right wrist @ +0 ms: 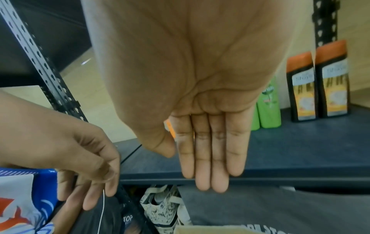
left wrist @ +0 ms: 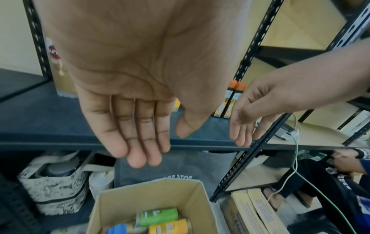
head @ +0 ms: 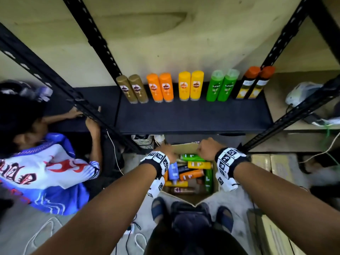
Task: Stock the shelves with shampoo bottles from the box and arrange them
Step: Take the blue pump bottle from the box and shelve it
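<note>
An open cardboard box (head: 185,147) stands on the floor below the dark shelf (head: 193,116). Several shampoo bottles lie in it, among them a green one (head: 192,157), a yellow one (head: 199,165) and an orange one (head: 191,174). My left hand (head: 166,150) and right hand (head: 207,149) hover over the box's far end, both holding nothing. In the wrist views the left hand (left wrist: 166,147) and right hand (right wrist: 188,171) show flat palms with straight fingers. At the shelf's back stand pairs of gold (head: 132,89), orange (head: 160,88), yellow (head: 191,86), green (head: 222,86) and black orange-capped bottles (head: 252,83).
Another person in a blue and white shirt (head: 51,172) crouches at the left, hands on a black upright (head: 88,109). A patterned bag (head: 143,141) sits under the shelf. Flat cartons (head: 272,162) lie to the right. Cables run across the floor. My sandalled feet (head: 158,208) stand behind the box.
</note>
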